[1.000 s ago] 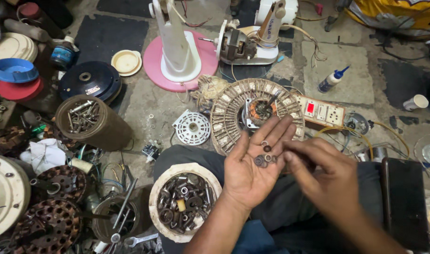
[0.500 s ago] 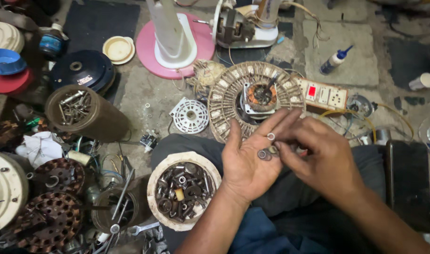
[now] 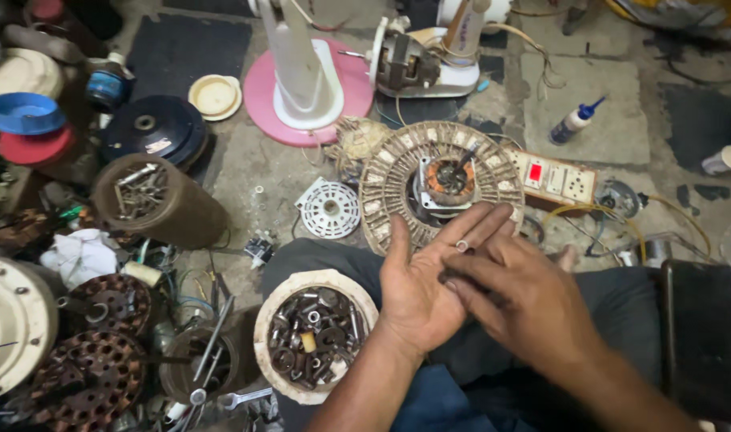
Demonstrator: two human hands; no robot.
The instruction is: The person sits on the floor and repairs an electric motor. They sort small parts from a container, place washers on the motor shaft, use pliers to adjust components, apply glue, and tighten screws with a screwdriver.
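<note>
Head view: our left hand (image 3: 429,280) lies flat, palm up as tray for small washer (image 3: 461,245) on fingers. Our right hand (image 3: 525,296) picks over palm, fingertips pinching, grip unclear. Bowl of rusty hardware (image 3: 313,336) just beside left wrist.

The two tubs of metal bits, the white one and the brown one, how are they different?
The white tub is wide and shallow; the brown tub is tall and narrow. The white tub sits upright by the left hand; the brown tub leans over, farther away. The white tub holds rusty rings and nuts; the brown tub holds long bolts. Both are open-topped.
</note>
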